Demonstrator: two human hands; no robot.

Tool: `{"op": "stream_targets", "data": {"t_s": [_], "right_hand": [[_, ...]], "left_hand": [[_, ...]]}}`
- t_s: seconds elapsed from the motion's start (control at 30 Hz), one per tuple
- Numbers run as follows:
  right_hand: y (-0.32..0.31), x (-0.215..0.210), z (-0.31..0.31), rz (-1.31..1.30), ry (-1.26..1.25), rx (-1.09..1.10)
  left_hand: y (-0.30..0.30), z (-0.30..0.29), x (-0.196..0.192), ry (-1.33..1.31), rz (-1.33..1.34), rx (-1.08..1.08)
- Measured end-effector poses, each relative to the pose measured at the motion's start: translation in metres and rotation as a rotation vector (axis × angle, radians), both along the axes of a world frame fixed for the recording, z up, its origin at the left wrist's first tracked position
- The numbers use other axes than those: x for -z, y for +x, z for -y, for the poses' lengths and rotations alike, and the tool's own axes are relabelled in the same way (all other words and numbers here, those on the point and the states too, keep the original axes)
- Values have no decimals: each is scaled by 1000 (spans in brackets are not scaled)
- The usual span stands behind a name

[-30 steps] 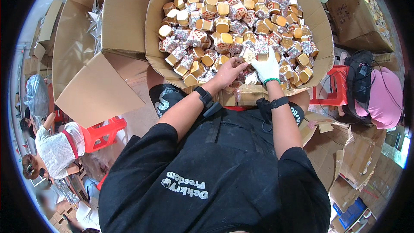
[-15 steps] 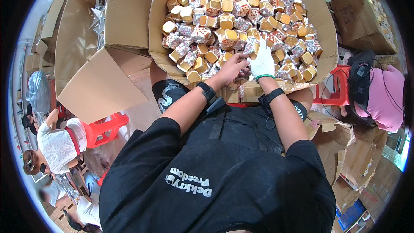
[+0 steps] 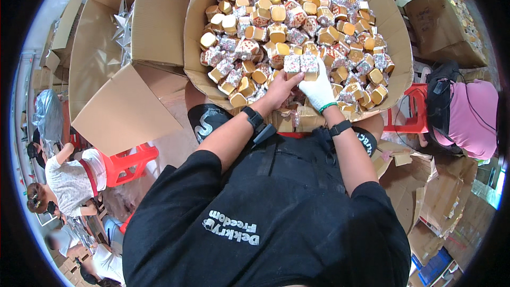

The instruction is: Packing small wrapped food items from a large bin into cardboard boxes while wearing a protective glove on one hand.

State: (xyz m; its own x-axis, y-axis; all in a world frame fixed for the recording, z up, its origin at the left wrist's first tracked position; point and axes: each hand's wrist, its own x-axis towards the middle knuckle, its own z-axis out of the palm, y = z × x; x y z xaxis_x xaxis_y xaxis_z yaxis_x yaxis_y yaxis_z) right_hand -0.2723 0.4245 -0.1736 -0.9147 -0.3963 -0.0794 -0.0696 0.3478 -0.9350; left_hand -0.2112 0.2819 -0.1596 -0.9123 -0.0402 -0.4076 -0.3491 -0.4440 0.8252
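A large cardboard box (image 3: 192,48) holds a heap of small ornaments (image 3: 276,13) with glittery silver-white parts, red patterns and rounded gold ends. At its near side, two of these ornaments sit side by side above the heap, a left glittery ornament (image 3: 292,64) and a right glittery ornament (image 3: 308,64). My bare left hand (image 3: 280,88) is closed on the left one, thumb along its near edge. My right hand (image 3: 317,88), in a white glove with a green cuff, is closed round the right one. Their undersides are hidden.
An open carton (image 3: 159,18) with silver star shapes (image 3: 122,26) stands to the left, its flap (image 3: 125,109) hanging near my knee. Red stools (image 3: 130,162) are on both sides. People sit at left and right. Another filled carton (image 3: 443,24) is at far right.
Both hands have come up a little from the heap, and the two glittery ornaments now show side by side between them. The right hand has tilted toward the left one.
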Motion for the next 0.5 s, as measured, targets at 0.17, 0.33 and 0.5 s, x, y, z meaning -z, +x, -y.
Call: {"op": "stream_targets", "data": {"t_s": [0.17,0.33,0.5], "right_hand": [[1,-15,5,234,36,-178],[-1,-18,2,192,130,-226],[-5,-19,4,-7,10,-55]], "left_hand": [[0,8,20,96,-143,-142],[-1,14,21,160,-26,-119],[-2,10,5,74,-25,-90]]}}
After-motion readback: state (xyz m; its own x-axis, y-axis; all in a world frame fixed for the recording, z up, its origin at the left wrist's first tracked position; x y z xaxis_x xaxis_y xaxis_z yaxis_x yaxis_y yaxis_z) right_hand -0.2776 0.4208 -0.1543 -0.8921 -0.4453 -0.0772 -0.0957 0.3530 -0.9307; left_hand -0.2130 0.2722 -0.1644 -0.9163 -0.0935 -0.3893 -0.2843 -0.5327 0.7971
